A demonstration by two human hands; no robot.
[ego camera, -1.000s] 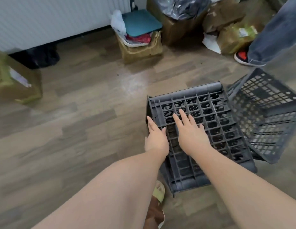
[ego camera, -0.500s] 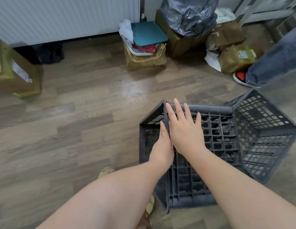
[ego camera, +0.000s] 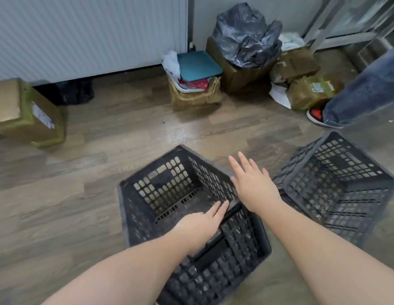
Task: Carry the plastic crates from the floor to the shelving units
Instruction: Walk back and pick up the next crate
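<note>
A dark grey perforated plastic crate (ego camera: 169,190) sits on the wooden floor below me with its open top facing up, slightly tilted. My left hand (ego camera: 198,225) lies flat on its near rim, fingers stretched forward. My right hand (ego camera: 253,188) hovers spread over the crate's right wall, palm down, gripping nothing. A second grey crate (ego camera: 336,186) stands tilted on the floor to the right, touching the first one. A corner of metal shelving (ego camera: 336,20) shows at the top right.
Along the back wall stand cardboard boxes (ego camera: 196,95), one holding a black plastic bag (ego camera: 246,34), with more parcels (ego camera: 310,91) on the right. Another box (ego camera: 26,115) sits at the left. A person's jeans leg and red shoe (ego camera: 317,115) are at the right.
The crate has rolled from bottom-up to open-side-up. My hands slid off its base; the left now rests on the rim, the right is over the side wall. The view has pulled back.
</note>
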